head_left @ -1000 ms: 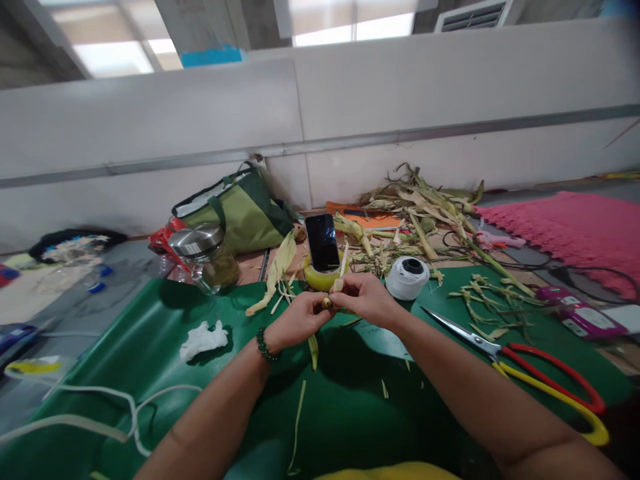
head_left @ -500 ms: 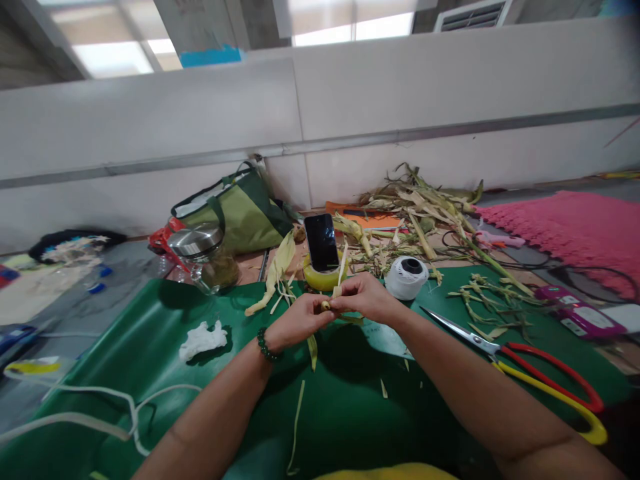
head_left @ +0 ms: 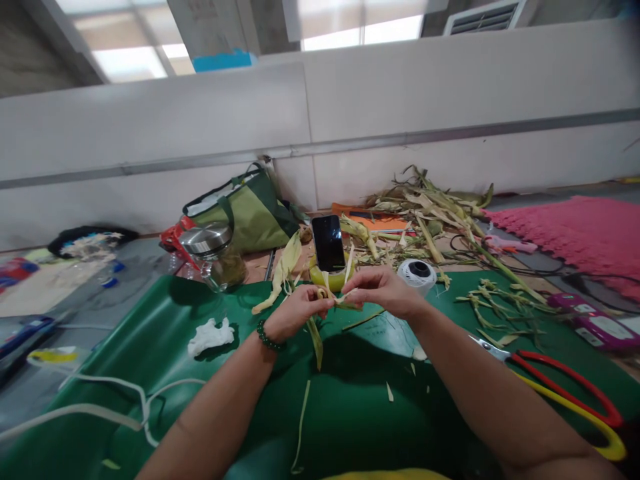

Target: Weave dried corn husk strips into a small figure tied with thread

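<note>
My left hand [head_left: 299, 311], with a green bead bracelet [head_left: 267, 337] at the wrist, is closed on a small curled piece of corn husk. A pale husk strip [head_left: 341, 300] runs from it to my right hand [head_left: 386, 292], whose thumb and fingers pinch the strip. Below my left hand hangs a longer greenish husk [head_left: 315, 341]. Just behind both hands, a phone [head_left: 328, 243] leans upright on a yellow round base [head_left: 320, 276]. To the right of these stands a spool of white thread [head_left: 417, 274]. The fingertips partly hide the held husk.
On the green mat [head_left: 260, 413] lie scissors [head_left: 560, 380] at right, crumpled white tissue [head_left: 211, 337] at left and knotted husk pieces [head_left: 487, 300]. Behind are a glass jar [head_left: 220, 263], a green bag [head_left: 255, 213] and a dried husk pile [head_left: 425, 207]. White cable [head_left: 90, 410] crosses the left.
My hands have moved slightly apart, and the husk strip now shows stretched between them. The whole view has shifted a little, so things appear farther right.
</note>
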Motion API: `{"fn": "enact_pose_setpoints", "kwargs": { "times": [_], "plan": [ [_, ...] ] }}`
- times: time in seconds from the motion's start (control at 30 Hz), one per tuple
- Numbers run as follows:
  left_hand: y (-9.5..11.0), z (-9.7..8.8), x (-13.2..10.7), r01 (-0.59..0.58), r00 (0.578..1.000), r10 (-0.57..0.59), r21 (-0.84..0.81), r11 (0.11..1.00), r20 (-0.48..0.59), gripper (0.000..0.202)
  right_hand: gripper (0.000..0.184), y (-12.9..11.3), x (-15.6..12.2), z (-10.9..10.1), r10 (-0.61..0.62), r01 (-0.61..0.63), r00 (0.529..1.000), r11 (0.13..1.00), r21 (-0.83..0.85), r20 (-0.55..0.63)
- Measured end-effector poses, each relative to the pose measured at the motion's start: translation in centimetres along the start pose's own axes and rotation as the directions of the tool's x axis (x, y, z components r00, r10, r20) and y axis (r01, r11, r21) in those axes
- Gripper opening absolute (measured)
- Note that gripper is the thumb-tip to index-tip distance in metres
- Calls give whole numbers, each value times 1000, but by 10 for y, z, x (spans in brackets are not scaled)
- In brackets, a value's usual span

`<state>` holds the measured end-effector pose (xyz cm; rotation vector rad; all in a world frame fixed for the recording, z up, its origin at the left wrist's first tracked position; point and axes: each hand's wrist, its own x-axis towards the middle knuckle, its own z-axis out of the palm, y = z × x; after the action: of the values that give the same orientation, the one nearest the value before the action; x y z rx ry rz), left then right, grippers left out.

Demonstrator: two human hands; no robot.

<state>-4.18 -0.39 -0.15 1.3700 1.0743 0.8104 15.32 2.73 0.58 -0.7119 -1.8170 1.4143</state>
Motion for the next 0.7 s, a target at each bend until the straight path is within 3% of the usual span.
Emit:
{"fn": "enact_pose_setpoints", "kwargs": {
  "times": [0.17,0.3,0.4,0.53,0.7],
  "plan": [
    [1,2,0,11,999,-10,34,999,-32,32,19,3,-3,20,-312,304,950,926,-224,-1],
    [4,2,0,46,998,-48,-46,998,-45,33,18,7,-5,21,-415,413,906,827,-382,81],
    [7,4,-2,27,999,-28,-29,999,-45,31,19,10,-5,18,-422,416,902,788,-454,94],
    [5,6,-2,-15,995,17,25,1000,-97,26,21,5,-6,17,-423,369,906,756,-541,27],
    [-2,6,-1,-32,988,48,110,993,-147,20,18,3,-8,18,-272,217,962,801,-559,-16]
  ]
}}
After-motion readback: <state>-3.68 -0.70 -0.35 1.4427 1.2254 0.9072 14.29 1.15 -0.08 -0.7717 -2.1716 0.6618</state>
